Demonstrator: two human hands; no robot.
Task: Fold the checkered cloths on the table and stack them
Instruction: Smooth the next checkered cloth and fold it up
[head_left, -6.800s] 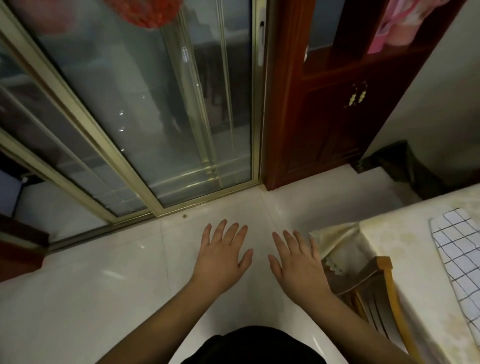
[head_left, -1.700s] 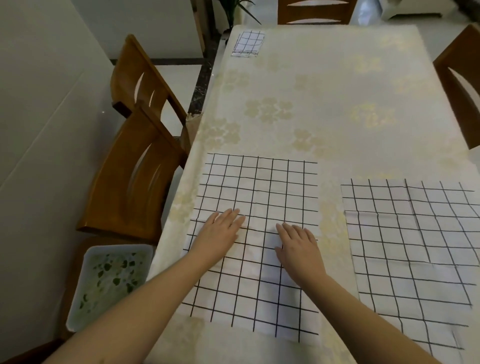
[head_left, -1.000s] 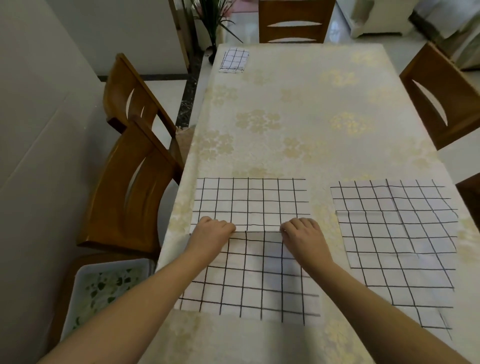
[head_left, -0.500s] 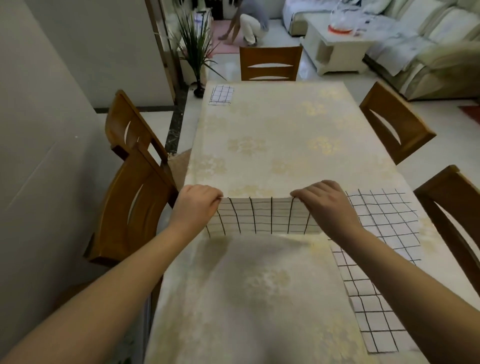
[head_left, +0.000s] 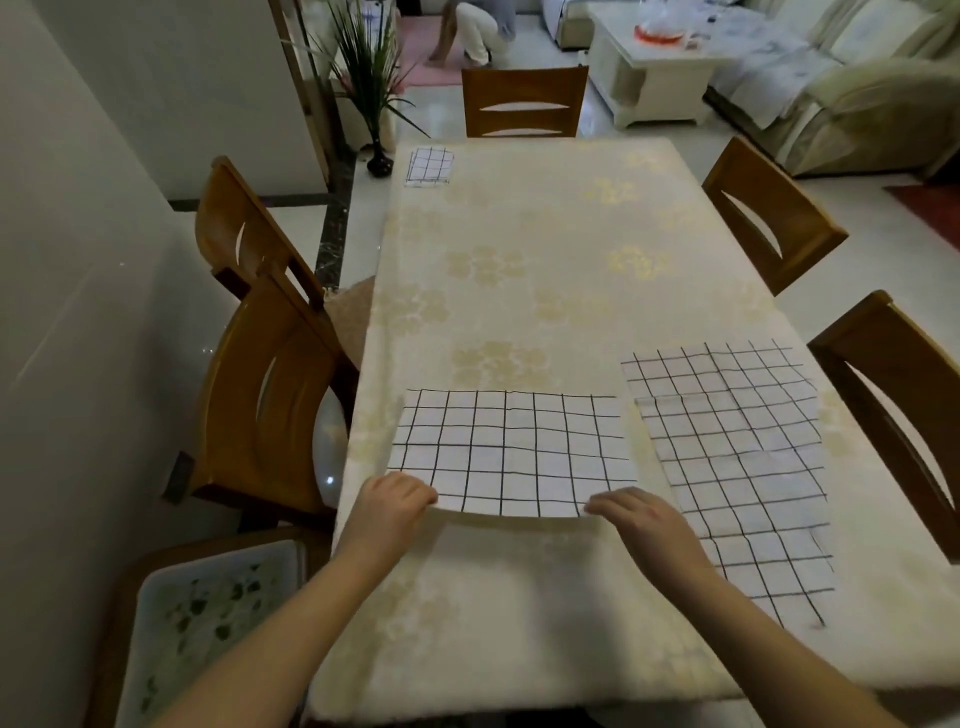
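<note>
Closest to the person, the table (head_left: 519, 623) has a wide bare patch of pale flowery tablecloth. Just past it, the left hand (head_left: 389, 506) and the right hand (head_left: 636, 514) each pinch a near corner of the folded checkered cloth (head_left: 509, 452) with curled fingers. Its near edge is lifted a little and sags between the hands. The rest lies flat, with the far edge straight.

Just to the right lies a second checkered cloth (head_left: 737, 467). It is spread open and wrinkly, and its far side reaches close to the table's right edge. A thin gap of tablecloth shows between the two cloths.

Farther on, the middle of the table is bare cloth with gold flowers. At the far left corner sits a small folded checkered cloth (head_left: 428, 166), close to the edge. That makes three checkered cloths.

Five wooden chairs stand around the table: two on the left (head_left: 270, 415), two on the right (head_left: 769, 213) and one at the far end (head_left: 522, 101). A white seat cushion with green leaves (head_left: 202, 623) sits at the near left. Beyond are a plant (head_left: 371, 83), a white low table (head_left: 654, 78) and a pale sofa (head_left: 841, 104).

No writing can be read anywhere.
</note>
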